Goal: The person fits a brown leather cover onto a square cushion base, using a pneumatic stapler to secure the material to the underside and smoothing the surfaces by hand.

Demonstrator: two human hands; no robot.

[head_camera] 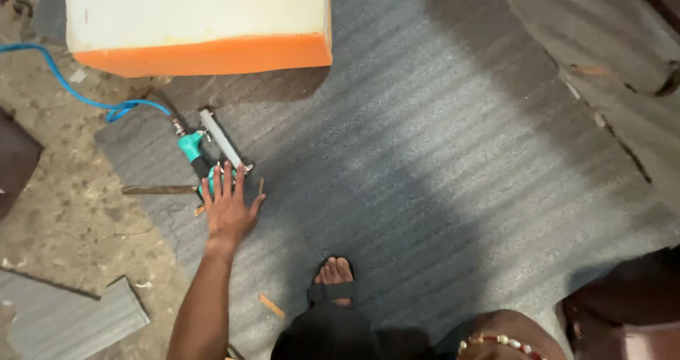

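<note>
Grey ribbed carpet sheet (439, 162) lying over a dirty concrete floor (64, 211). Foam block (198, 24), white top and orange edge, sitting at the carpet's far side. Left hand (228, 208) reaching down, fingers spread flat, grip open and resting on a teal pneumatic stapler (205, 158) lying on the carpet, not closing around it. Blue air hose (71, 84) running from the stapler off left. Sandalled foot (333, 281) standing near. Right hand showing only as a beaded wrist at the bottom edge; cannot tell its grip.
</note>
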